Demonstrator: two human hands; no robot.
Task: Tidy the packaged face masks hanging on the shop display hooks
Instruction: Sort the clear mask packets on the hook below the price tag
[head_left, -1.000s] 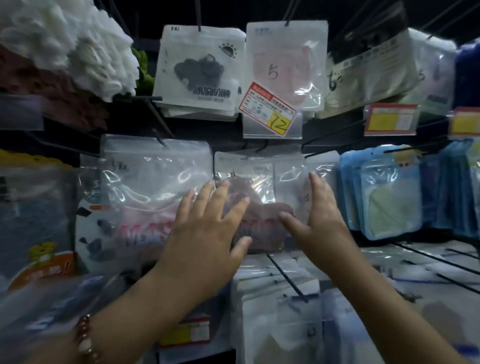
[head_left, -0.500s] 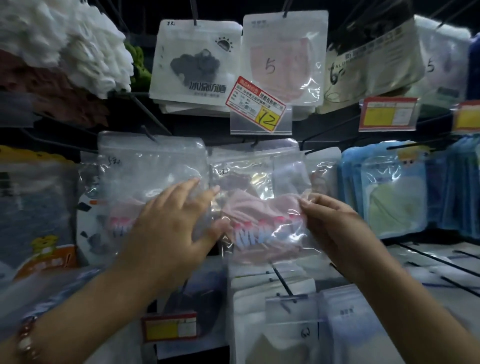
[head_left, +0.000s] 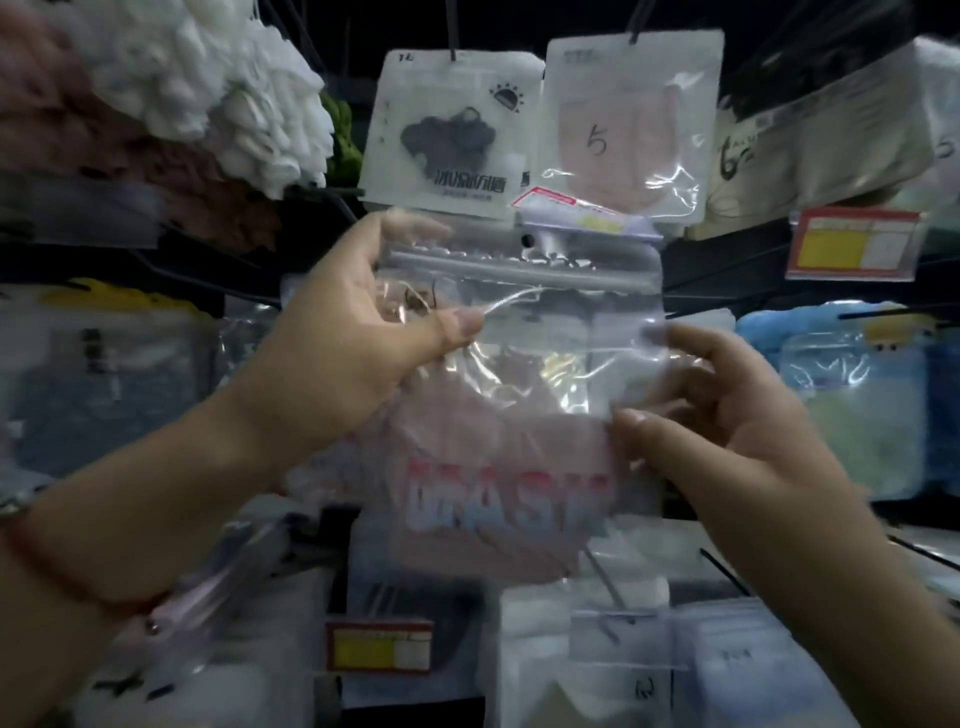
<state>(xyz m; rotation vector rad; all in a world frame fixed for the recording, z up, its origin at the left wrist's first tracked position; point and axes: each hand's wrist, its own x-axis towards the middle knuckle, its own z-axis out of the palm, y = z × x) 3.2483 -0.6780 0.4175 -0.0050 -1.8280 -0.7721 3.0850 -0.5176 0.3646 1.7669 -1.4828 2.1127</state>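
Holding a clear zip-top mask packet up in front of the display, the person had both hands on it. The left hand pinched the upper left corner, thumb on the front film and fingers behind it, its grip clamped on the plastic just below the zip strip. The right hand pinched the right edge lower down, thumb in front and fingers curled behind. The packet was off any hook and upright between the hands, with its hang hole at the top, just below the white sun-mask packet and the pink mask packet marked 5 on the upper hooks.

The packet looked very light and limp: thin glossy film that wrinkled where pinched and would likely slide between fingers. The soft pink mask inside, behind blurred red and blue lettering, seemed to weigh down the lower half. The stiffest part was probably the zip strip and header, so a hold at the two top corners would likely keep the hole taut and steady for threading onto a hook. A red price tag hung to the right.
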